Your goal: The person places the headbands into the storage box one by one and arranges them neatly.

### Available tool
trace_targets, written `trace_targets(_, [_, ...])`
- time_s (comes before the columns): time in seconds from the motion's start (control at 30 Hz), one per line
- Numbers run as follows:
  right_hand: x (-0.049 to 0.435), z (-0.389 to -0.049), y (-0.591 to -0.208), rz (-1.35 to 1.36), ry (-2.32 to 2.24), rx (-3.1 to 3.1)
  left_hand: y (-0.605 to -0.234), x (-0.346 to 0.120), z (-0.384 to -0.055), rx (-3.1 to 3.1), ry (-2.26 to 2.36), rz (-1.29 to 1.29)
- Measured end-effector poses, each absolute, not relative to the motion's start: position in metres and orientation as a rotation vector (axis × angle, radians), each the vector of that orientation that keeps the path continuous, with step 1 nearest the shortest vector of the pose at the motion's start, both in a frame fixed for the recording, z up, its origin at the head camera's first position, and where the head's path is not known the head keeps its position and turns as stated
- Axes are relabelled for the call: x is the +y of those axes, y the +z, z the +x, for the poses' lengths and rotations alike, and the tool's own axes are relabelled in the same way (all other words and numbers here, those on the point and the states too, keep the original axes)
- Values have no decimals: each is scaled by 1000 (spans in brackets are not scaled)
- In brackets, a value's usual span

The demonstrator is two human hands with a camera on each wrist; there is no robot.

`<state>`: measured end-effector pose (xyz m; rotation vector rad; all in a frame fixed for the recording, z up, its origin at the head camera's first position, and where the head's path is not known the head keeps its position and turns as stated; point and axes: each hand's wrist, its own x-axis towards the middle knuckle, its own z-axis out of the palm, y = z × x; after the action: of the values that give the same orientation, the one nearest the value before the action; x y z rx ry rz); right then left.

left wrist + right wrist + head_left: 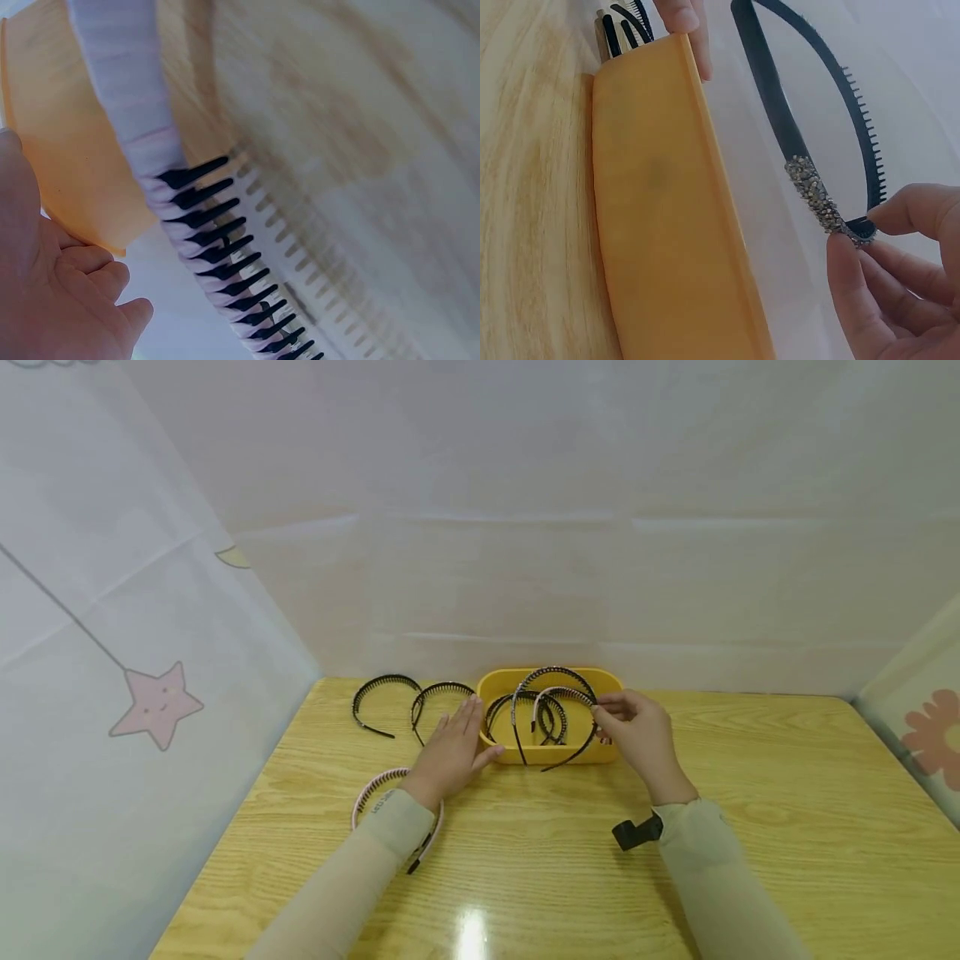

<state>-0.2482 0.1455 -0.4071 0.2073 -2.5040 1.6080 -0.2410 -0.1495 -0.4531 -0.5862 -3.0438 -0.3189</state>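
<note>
A yellow bin (551, 755) stands near the back wall with several black toothed headbands (557, 724) inside. My left hand (453, 752) rests at its left end, fingers extended along the side and thumb at the front corner. My right hand (641, 731) pinches a black headband with silvery stones (814, 193) between thumb and fingers, above the bin's right end. In the right wrist view its band stands up beyond the yellow rim, teeth inward. A smaller pale headband (535, 712) overlaps the held one in the head view.
Two black headbands (384, 677) (444, 685) lie on the wooden table (525, 843) left of the bin. A pink-wrapped headband (124, 82) with black teeth lies under the left wrist. A black strap (633, 833) sticks out at the right cuff. A pale cloth wall (495, 577) rises behind.
</note>
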Motion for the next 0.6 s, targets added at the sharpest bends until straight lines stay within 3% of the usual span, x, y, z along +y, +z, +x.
trace_targets(0.6, [117, -273, -414, 116, 1744, -2313, -455, -150, -242, -3025, -313, -598])
